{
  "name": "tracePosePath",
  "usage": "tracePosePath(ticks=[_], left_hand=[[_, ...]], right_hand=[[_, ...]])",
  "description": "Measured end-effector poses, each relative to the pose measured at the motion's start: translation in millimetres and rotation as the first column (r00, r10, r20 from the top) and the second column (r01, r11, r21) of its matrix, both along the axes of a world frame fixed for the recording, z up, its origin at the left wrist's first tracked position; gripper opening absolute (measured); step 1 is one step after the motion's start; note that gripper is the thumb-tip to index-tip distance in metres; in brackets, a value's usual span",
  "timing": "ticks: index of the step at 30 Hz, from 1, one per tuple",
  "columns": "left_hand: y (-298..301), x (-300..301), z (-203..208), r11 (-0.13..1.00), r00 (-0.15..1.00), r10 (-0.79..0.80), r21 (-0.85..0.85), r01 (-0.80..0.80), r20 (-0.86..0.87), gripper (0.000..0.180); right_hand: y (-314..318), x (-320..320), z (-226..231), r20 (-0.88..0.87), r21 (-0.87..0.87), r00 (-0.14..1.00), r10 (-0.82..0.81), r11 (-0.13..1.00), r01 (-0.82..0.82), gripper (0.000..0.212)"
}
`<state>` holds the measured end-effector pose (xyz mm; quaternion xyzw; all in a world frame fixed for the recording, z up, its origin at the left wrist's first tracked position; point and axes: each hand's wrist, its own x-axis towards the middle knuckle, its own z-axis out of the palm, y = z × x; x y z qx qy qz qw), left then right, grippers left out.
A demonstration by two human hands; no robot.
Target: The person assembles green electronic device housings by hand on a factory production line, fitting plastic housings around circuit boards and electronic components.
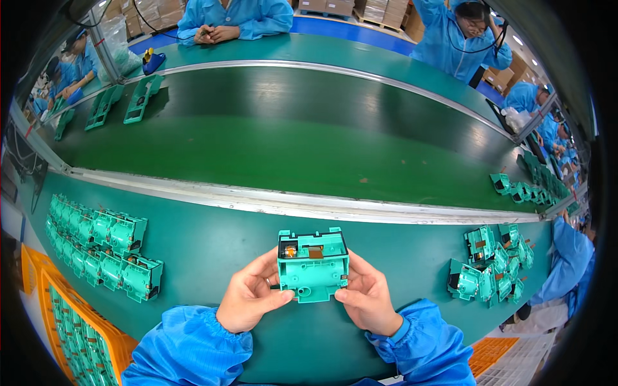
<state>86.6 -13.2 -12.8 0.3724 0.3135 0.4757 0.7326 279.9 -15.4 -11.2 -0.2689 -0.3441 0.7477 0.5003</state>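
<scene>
Between my two hands is a teal plastic housing (314, 271), held just over the bench with its rounded side toward me. Dark edging runs along its top, and an orange-brown strip and a small metallic part show inside it. My left hand (252, 293) grips its left side, thumb at the lower corner. On the opposite side, my right hand (372, 297) grips it the same way. The fingers behind the housing are partly hidden. Rows of similar housings (122, 273) stand at the left of the bench, and a looser group (486, 270) lies at the right.
Beyond a pale metal rail (270, 204) runs a green conveyor belt (290, 141), carrying teal parts (143, 100) at far left and more housings (515, 188) at far right. An orange crate (116, 341) of teal parts stands lower left. Co-workers in blue (257, 19) are across the belt.
</scene>
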Motion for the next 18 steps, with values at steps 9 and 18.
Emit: tracePosePath(ticks=[9, 18], left_hand=[[-1, 0, 4, 0.992, 1.000, -0.027, 0.125, 0.027, -0.007, 0.065], [-1, -3, -10, 0.984, 0.993, -0.111, 0.139, 0.114, -0.027, 0.066]], right_hand=[[3, 6, -2, -0.134, 0.040, 0.990, 0.055, 0.998, -0.050, 0.060], [0, 7, -14, -0.270, -0.070, 0.962, 0.043, 0.996, -0.064, 0.033]])
